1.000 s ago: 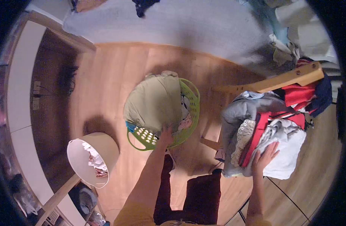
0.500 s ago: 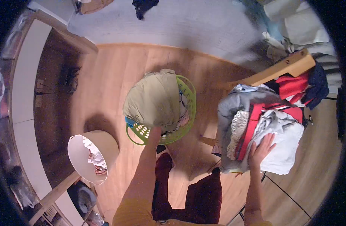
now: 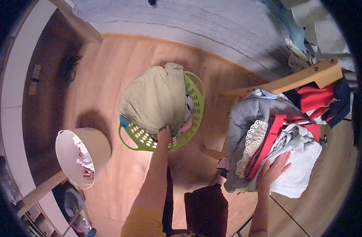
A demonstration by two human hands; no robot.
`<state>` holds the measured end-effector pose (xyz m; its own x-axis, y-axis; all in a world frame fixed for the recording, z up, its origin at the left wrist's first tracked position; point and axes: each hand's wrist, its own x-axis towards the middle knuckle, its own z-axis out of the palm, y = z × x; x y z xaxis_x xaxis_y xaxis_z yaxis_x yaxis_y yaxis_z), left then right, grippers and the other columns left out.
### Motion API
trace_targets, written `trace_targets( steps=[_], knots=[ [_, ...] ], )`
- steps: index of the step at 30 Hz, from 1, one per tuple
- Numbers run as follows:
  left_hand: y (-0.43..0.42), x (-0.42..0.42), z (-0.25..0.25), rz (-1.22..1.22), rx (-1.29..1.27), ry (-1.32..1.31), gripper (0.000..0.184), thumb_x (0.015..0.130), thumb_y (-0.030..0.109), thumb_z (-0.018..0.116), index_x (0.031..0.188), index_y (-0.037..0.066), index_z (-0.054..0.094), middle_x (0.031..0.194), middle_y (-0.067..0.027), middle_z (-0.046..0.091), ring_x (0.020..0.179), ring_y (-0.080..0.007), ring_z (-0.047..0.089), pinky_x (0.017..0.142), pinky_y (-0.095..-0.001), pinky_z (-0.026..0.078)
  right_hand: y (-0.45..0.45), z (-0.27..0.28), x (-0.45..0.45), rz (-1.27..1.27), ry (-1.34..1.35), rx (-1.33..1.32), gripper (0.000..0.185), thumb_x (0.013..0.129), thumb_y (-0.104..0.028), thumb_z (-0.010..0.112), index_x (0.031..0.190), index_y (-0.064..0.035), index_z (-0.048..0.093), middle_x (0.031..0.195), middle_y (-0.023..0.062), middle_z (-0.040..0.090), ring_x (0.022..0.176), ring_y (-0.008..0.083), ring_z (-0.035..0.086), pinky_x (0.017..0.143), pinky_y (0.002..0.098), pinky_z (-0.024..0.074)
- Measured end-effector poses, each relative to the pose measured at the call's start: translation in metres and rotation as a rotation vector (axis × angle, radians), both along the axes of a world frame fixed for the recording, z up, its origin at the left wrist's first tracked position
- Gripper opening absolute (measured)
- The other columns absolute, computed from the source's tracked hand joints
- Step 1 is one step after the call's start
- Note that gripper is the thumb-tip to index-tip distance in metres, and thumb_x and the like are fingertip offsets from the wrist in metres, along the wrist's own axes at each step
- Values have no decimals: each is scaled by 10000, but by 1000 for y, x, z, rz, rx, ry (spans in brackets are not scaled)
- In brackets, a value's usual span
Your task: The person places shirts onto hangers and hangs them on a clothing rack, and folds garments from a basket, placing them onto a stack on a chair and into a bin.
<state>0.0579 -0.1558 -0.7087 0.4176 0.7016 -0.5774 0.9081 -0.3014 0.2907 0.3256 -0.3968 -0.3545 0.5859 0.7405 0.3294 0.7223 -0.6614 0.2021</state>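
Observation:
A green laundry basket [image 3: 198, 106] with round holes stands on the floor, heaped with a large khaki cloth [image 3: 153, 98] and smaller clothes. My left hand [image 3: 164, 133] is at the cloth's lower edge, inside the near rim; its fingers are mostly hidden there. On the right, my right hand [image 3: 275, 168] lies open with fingers spread on a light grey-white garment [image 3: 299, 170]. That garment is part of a clothes pile with a red band [image 3: 265, 146], cream lace [image 3: 254, 142] and a grey garment [image 3: 240, 130], beside a wooden chair [image 3: 299, 79].
A cream bin [image 3: 102, 152] with white items inside stands at the lower left, near a wooden beam and shelves [image 3: 43, 221]. A bed with a grey-blue cover [image 3: 181, 15] lies along the far side. Red and navy clothes [image 3: 317, 98] hang by the chair.
The view has shifted, and my left hand has moved slightly up against the khaki cloth's lower edge. My right hand stays flat on the light garment.

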Motion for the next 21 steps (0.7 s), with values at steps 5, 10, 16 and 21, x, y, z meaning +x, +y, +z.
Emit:
trace_targets(
  steps=[5, 10, 16, 21],
  knots=[
    [16, -20, 23, 17, -56, -152, 179, 783, 128, 439, 926, 35, 494, 829, -222, 590, 793, -380, 573, 692, -455, 459, -1, 1, 0, -29, 12, -62, 521, 892, -310, 329, 1289, 13, 230, 1357, 193, 238, 1283, 339, 175, 1015, 524, 20],
    [45, -45, 115, 549, -65, -761, 276, 700, -14, 500, 967, 17, 565, 773, -116, 586, 750, -248, 556, 714, -321, 441, 6, 17, -9, -140, 130, -166, 547, 865, -250, 392, 1281, 52, 206, 1363, 226, 194, 1298, 341, 115, 1004, 554, 8],
    [56, -63, 324, 980, -438, -1367, 273, 786, -4, 433, 1038, 60, 520, 945, -29, 589, 845, -126, 544, 764, -251, 429, 5, 52, -13, -125, 266, -129, 622, 820, -276, 464, 1280, 66, 223, 1373, 230, 172, 1298, 334, 118, 1000, 564, 29],
    [-5, -66, 542, 989, -383, -1725, 345, 794, 2, 379, 1125, 55, 460, 1063, -71, 545, 960, -179, 530, 834, -306, 434, -14, 107, -20, 63, 739, 152, 579, 765, -193, 563, 1249, 17, 325, 1314, 215, 294, 1245, 336, 242, 1012, 494, 149]
  ],
)
